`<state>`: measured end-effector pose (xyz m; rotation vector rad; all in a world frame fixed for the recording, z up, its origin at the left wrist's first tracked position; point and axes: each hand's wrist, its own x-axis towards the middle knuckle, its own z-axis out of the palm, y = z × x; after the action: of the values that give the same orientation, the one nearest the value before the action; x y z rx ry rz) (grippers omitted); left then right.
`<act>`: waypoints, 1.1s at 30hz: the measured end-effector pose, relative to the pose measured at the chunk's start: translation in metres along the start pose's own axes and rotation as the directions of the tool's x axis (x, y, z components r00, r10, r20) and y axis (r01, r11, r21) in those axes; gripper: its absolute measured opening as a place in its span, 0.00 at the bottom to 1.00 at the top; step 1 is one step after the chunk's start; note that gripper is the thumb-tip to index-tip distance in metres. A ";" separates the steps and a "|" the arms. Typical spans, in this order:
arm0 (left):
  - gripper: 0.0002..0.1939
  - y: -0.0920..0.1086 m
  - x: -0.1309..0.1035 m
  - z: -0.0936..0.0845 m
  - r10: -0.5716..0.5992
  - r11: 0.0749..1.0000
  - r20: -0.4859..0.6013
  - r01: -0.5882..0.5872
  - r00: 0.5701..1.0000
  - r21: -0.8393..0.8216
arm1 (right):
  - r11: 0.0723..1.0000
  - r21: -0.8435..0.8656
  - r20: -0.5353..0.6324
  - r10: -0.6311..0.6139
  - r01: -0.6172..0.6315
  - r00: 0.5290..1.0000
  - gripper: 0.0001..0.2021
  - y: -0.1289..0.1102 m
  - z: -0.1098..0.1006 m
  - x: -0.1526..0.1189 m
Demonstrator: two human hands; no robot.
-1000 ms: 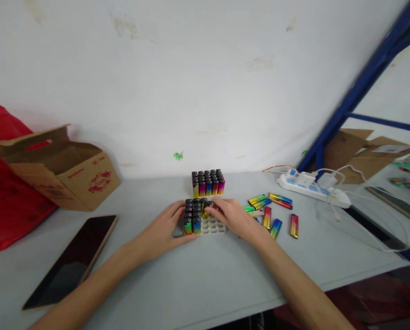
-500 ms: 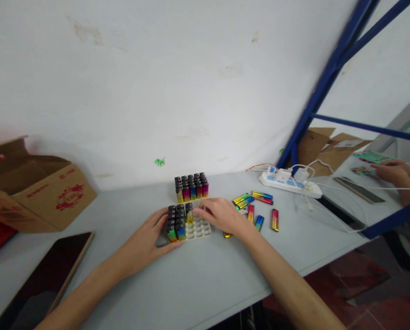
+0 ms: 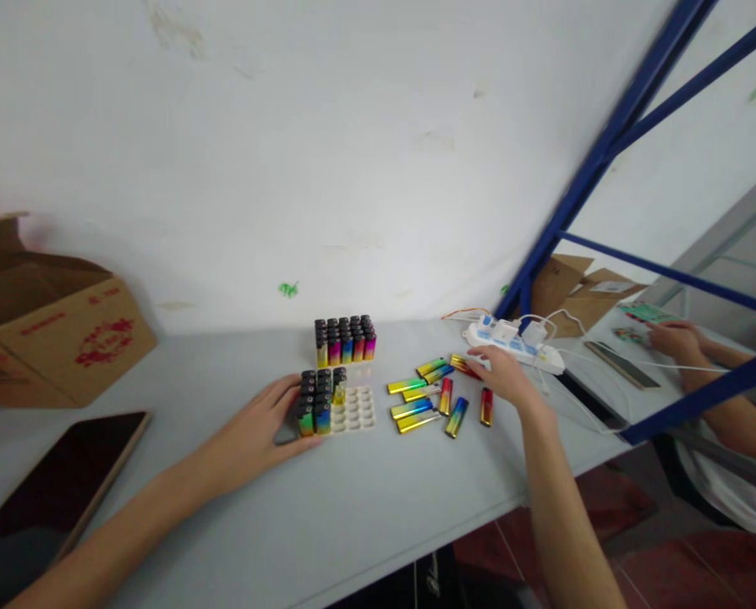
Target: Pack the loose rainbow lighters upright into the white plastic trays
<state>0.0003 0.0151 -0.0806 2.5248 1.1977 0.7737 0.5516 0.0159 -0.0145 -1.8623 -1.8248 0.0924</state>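
My left hand (image 3: 257,430) curls round the left side of a white tray (image 3: 358,420), thumb along the front and fingers behind. Black-topped lighters (image 3: 315,404) stand upright in the tray's left columns, and its right-hand holes show bare. My right hand (image 3: 508,376) is over the loose metallic-coloured lighters to the right. Its fingertips pinch the end of a red and yellow lighter (image 3: 462,365) at the back of that group, partly hidden by the fingers. Several more lighters (image 3: 414,408) lie flat around it.
A second block of upright lighters (image 3: 346,342) stands behind the tray by the wall. A white power strip (image 3: 517,345) with cables lies at the back right, near a blue metal frame (image 3: 546,233). At left are an open cardboard box (image 3: 92,338) and a dark tablet-like slab (image 3: 67,482). Another person's hands (image 3: 676,338) are at far right.
My right hand has moved from the tray to the loose lighters on the right, leaving a yellow lighter standing in the tray. My left hand keeps its hold. The view has shifted slightly right.
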 end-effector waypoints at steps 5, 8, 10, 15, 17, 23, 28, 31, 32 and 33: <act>0.48 -0.001 -0.001 0.002 0.000 1.000 -0.001 0.000 1.000 -0.009 | 1.000 -0.017 0.049 0.025 -0.024 0.999 0.10 0.025 0.005 -0.008; 0.48 0.007 0.001 -0.003 -0.021 1.000 0.017 0.021 1.000 -0.013 | 0.997 0.018 0.054 0.079 -0.080 0.995 0.10 0.031 0.005 -0.007; 0.49 0.014 0.004 -0.007 -0.029 0.999 0.052 0.031 0.998 -0.029 | 0.994 0.040 0.071 0.098 -0.101 0.993 0.11 0.033 0.004 -0.006; 0.49 0.027 0.008 -0.014 -0.028 0.997 0.062 0.032 0.998 -0.068 | 0.979 0.132 -0.067 0.165 -0.156 0.984 0.13 0.029 0.004 -0.008; 0.49 0.029 0.008 -0.015 -0.024 0.997 0.068 0.029 0.997 -0.070 | 0.941 0.294 -0.162 0.220 -0.165 0.962 0.14 0.021 0.006 -0.007; 0.44 0.029 0.008 -0.014 -0.003 0.999 0.070 0.007 0.998 -0.052 | 0.429 0.903 -0.171 0.355 0.002 0.919 0.30 -0.031 0.007 0.008; 0.46 0.030 0.008 -0.015 -0.009 1.000 0.095 0.011 0.995 -0.025 | 0.062 0.998 -0.016 0.271 -0.001 0.963 0.26 -0.106 0.011 0.022; 0.46 0.032 0.007 -0.016 -0.002 1.000 0.094 0.005 0.996 -0.029 | -0.056 0.997 0.063 0.140 -0.055 0.988 0.26 -0.153 0.020 0.021; 0.46 0.033 0.007 -0.016 0.002 1.000 0.091 0.001 0.996 -0.031 | -0.066 0.995 0.075 0.085 -0.069 0.994 0.27 -0.166 0.024 0.019; 0.46 0.033 0.007 -0.016 0.005 0.999 0.085 -0.002 0.996 -0.033 | -0.060 0.995 0.087 0.033 -0.085 0.996 0.27 -0.176 0.028 0.016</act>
<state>0.0163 -0.0011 -0.0508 2.5073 1.1442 0.6730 0.3812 0.0316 0.0385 -0.6971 -0.9311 1.2134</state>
